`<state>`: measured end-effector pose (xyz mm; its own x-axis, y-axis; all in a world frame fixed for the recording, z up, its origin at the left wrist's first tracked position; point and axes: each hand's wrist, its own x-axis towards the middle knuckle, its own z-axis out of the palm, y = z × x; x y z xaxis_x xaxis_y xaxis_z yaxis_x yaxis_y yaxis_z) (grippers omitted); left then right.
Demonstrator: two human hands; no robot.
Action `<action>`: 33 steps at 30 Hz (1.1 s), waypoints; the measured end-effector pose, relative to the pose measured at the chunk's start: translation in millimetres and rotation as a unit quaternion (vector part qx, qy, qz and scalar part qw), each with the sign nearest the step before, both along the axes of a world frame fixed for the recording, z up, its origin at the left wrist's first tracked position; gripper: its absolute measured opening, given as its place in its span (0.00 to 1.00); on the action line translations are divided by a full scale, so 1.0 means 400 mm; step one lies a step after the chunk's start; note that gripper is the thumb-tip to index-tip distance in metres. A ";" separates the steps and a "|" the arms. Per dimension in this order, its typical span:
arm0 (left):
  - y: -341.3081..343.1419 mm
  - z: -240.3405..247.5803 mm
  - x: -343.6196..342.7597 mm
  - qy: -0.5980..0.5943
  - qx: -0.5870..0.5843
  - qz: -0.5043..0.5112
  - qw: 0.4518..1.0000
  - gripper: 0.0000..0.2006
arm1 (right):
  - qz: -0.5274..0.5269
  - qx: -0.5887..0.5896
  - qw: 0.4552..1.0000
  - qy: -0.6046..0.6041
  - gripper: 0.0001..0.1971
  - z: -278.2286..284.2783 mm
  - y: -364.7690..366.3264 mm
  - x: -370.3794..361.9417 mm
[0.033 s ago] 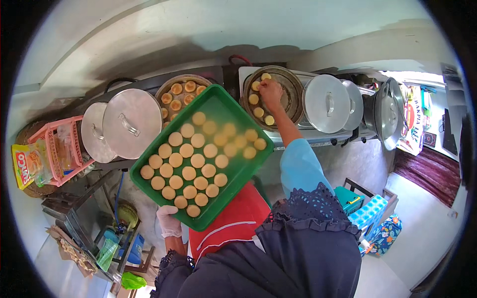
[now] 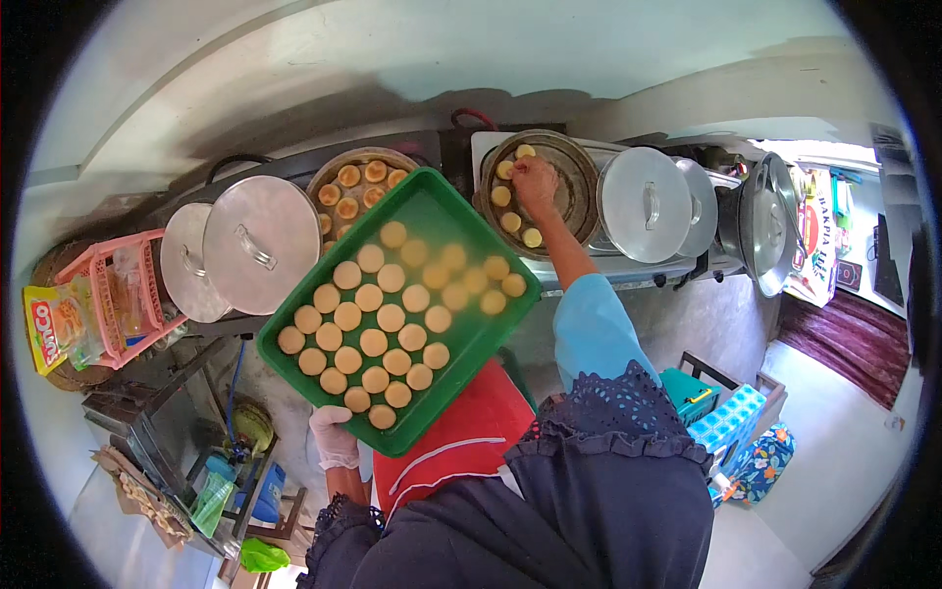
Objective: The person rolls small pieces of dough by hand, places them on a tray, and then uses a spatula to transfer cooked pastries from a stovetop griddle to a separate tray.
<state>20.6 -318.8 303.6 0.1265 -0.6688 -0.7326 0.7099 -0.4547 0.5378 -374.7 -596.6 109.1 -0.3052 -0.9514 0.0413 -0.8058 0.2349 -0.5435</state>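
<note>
My left hand (image 2: 334, 437), in a thin white glove, grips the near left edge of a green tray (image 2: 280, 346). Many round, flat dough pieces (image 2: 373, 342) lie in rows in it, paler at the left and yellower at the right, where the view is hazy. My right hand (image 2: 536, 187), bare, reaches into a round brown pan (image 2: 579, 175) on the stove, its fingers bunched and pointing down. Whatever its fingertips hold is hidden. Several yellow dough pieces (image 2: 500, 196) lie along the pan's left side, next to that hand.
Behind the tray, another pan (image 2: 324, 175) holds browned rounds. Metal lids (image 2: 260, 245) lean at the left, and another lid (image 2: 645, 206) sits right of my right hand. A pink basket (image 2: 110, 309) stands far left, a dark pot (image 2: 760, 226) far right.
</note>
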 end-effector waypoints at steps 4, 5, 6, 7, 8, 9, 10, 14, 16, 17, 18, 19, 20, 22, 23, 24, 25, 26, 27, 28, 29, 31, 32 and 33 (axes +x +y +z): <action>-0.019 0.013 -0.012 0.024 -0.003 0.001 1.000 0.32 | -0.061 -0.074 0.995 -0.015 0.08 -0.008 -0.018 -0.048; -0.019 0.014 -0.010 0.024 -0.002 -0.001 1.000 0.32 | -0.085 -0.107 0.991 -0.010 0.07 -0.012 -0.022 -0.057; -0.019 0.014 -0.007 0.023 -0.001 -0.004 1.000 0.32 | -0.086 -0.084 0.993 -0.005 0.07 -0.017 -0.026 -0.061; -0.021 0.016 -0.008 0.024 -0.001 -0.006 1.000 0.32 | -0.085 -0.062 0.994 0.001 0.07 -0.018 -0.033 -0.063; -0.023 0.019 -0.010 0.029 0.002 -0.008 1.000 0.32 | -0.085 -0.040 0.996 0.006 0.07 -0.019 -0.040 -0.065; -0.026 0.025 -0.012 0.034 0.004 -0.010 0.999 0.32 | -0.076 -0.040 0.996 0.018 0.07 -0.019 -0.046 -0.066; -0.030 0.034 -0.012 0.038 0.005 -0.013 0.999 0.32 | -0.068 -0.041 0.996 0.029 0.07 -0.026 -0.051 -0.068; -0.021 0.019 -0.004 0.021 0.002 -0.010 1.000 0.33 | -0.063 -0.022 0.997 0.043 0.08 -0.020 -0.052 -0.065; -0.026 0.018 -0.001 0.019 0.000 -0.010 1.000 0.34 | -0.068 -0.074 0.992 0.081 0.09 0.002 -0.046 -0.058; -0.028 0.015 -0.001 0.003 -0.003 -0.019 1.000 0.33 | -0.071 -0.101 0.987 0.101 0.09 0.016 -0.044 -0.053; -0.031 0.008 -0.002 -0.012 -0.006 -0.030 0.999 0.32 | -0.047 -0.132 0.989 0.047 0.10 0.032 -0.034 -0.053; -0.027 -0.001 0.001 -0.032 -0.008 -0.032 0.999 0.30 | -0.015 -0.161 0.987 -0.013 0.10 0.102 -0.019 -0.011; -0.020 -0.003 0.007 -0.028 -0.003 -0.029 0.999 0.30 | 0.021 -0.187 0.979 -0.074 0.11 0.169 -0.001 0.046; -0.020 -0.008 0.012 -0.008 0.007 -0.044 0.999 0.31 | 0.123 -0.113 0.945 -0.280 0.08 0.258 0.064 0.160; -0.021 -0.011 0.015 0.005 0.008 -0.039 0.999 0.33 | 0.184 -0.062 0.947 -0.255 0.09 0.284 0.097 0.206; -0.031 -0.014 0.012 0.020 0.005 -0.036 0.999 0.35 | 0.241 -0.014 0.944 -0.226 0.09 0.306 0.115 0.238; -0.041 -0.018 0.008 0.032 0.001 -0.033 0.999 0.37 | 0.261 0.010 0.949 -0.178 0.10 0.303 0.124 0.264; -0.057 -0.007 -0.007 0.025 -0.010 -0.044 0.999 0.35 | 0.280 0.034 0.950 -0.132 0.10 0.292 0.130 0.285; -0.071 0.009 -0.027 0.018 -0.020 -0.055 0.998 0.33 | 0.265 0.024 0.956 -0.122 0.10 0.284 0.140 0.297; -0.081 0.021 -0.037 0.009 -0.028 -0.066 0.997 0.31 | 0.249 0.016 0.961 -0.116 0.10 0.282 0.152 0.312; -0.082 0.015 -0.035 0.012 -0.023 -0.072 0.997 0.31 | 0.233 0.008 0.966 -0.109 0.10 0.281 0.158 0.316; -0.083 0.000 -0.036 0.021 -0.011 -0.081 0.996 0.32 | 0.209 0.016 0.963 -0.171 0.12 0.291 0.158 0.305; -0.085 0.003 -0.039 0.038 -0.013 -0.070 0.997 0.34 | 0.197 0.021 0.959 -0.201 0.13 0.298 0.157 0.298; -0.087 0.011 -0.041 0.054 -0.015 -0.059 0.997 0.36 | 0.191 0.041 0.956 -0.219 0.14 0.289 0.159 0.297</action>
<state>4.2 -353.8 307.8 -0.0335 -0.6969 -0.7164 0.7072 -0.5230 0.4757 -255.8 -533.1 224.8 0.0950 -0.9913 -0.0907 -0.5400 0.0252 -0.8413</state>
